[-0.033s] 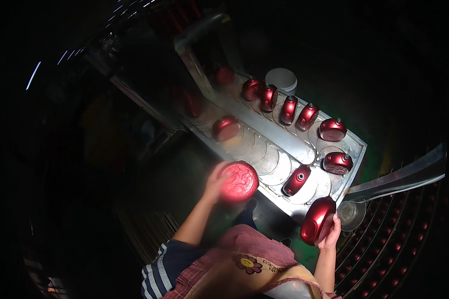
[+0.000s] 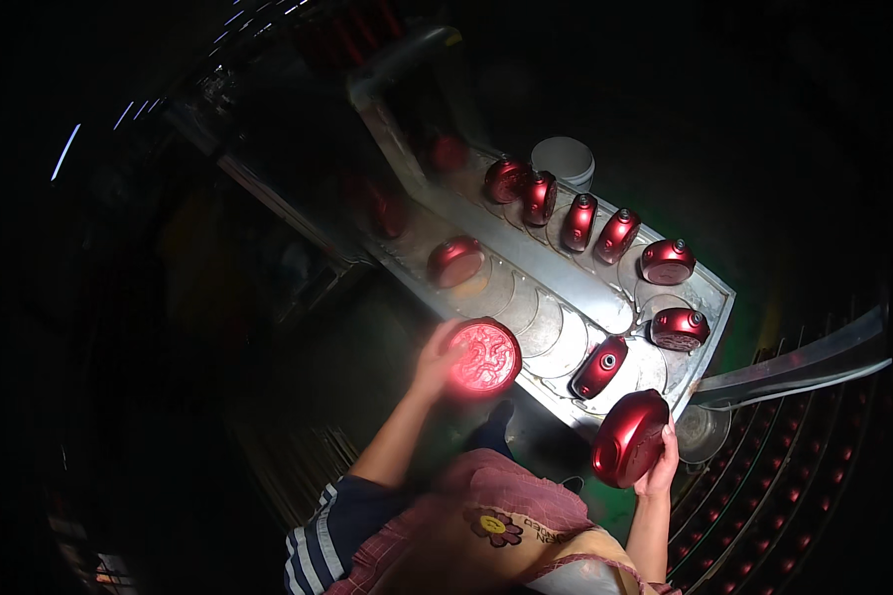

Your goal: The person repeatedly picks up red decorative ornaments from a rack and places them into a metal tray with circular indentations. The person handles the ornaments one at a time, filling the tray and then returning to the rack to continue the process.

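My left hand (image 2: 433, 365) is closed on the edge of a flat, round red bottle (image 2: 488, 359). Its broad face is turned up, brightly lit, and shows a raised relief. On the right, my right hand (image 2: 662, 464) grips a second glossy red bottle (image 2: 627, 438) from its right side, beside the near corner of the conveyor. Just beyond that one, a red bottle (image 2: 600, 368) with a narrow neck stands on a round plate of the metal conveyor (image 2: 541, 260). Fingers of both hands are partly hidden behind what they hold.
More red bottles (image 2: 668, 262) stand along the conveyor's far side, and one (image 2: 455, 261) on its near side. A white bucket (image 2: 564, 159) is behind it. At right, a metal chute (image 2: 794, 375) passes above rows of red items (image 2: 764, 496). A clear container (image 2: 704, 433) sits below the corner.
The bottle in my left hand has shifted slightly right, and its relief looks sharper. My right hand's bottle has tilted a little. The conveyor and its bottles appear slightly farther right and lower.
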`<state>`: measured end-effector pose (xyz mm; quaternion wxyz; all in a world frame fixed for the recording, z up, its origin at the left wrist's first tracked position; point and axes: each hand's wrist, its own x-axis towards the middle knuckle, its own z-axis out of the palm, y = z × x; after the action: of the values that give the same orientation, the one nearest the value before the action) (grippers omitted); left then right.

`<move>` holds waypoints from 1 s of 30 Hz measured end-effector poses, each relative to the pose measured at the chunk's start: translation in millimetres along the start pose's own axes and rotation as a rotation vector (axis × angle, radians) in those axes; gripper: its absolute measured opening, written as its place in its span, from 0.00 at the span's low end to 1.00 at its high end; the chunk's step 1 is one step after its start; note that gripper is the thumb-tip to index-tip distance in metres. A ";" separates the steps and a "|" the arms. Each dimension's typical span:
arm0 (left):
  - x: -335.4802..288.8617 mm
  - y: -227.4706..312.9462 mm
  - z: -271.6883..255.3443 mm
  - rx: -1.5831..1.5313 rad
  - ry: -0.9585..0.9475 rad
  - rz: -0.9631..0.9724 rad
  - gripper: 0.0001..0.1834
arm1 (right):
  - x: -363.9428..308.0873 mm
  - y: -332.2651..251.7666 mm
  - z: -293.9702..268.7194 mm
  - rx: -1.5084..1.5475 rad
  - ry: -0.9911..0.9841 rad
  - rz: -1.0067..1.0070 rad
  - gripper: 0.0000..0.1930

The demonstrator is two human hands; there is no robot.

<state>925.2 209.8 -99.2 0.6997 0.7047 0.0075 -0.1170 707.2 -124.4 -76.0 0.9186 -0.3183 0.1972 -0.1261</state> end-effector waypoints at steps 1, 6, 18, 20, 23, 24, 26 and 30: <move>20.5 -1.2 -1.2 0.238 0.003 0.118 0.26 | 9.3 3.6 19.8 -0.143 0.079 -0.027 0.29; 95.7 -22.4 32.6 0.593 -0.005 0.413 0.30 | 70.1 59.4 79.5 -1.102 0.207 -0.353 0.23; 82.3 -97.8 128.9 0.845 -0.364 0.403 0.33 | 156.8 141.2 8.9 -1.681 0.508 -0.515 0.28; 73.5 -96.5 143.0 0.833 -0.368 0.432 0.33 | 152.5 132.4 -2.4 -1.720 0.498 -0.419 0.32; 56.7 -98.2 166.7 0.832 -0.366 0.541 0.33 | 135.4 110.8 -22.4 -1.701 0.469 -0.273 0.38; 51.8 -99.7 175.3 0.832 -0.367 0.581 0.33 | 130.5 102.1 -30.2 -1.664 0.465 -0.316 0.38; 41.4 -107.2 190.4 0.806 -0.398 0.611 0.31 | 120.4 90.5 -45.3 -1.583 0.482 -0.325 0.37; 6.2 -124.7 234.2 0.815 -0.508 0.672 0.26 | 76.3 64.8 -83.6 -1.635 0.608 -0.518 0.37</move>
<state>873.3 -20.0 -221.5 0.3507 0.8307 -0.4299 -0.0473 745.0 -146.8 -198.8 0.2577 -0.8582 0.3810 -0.2279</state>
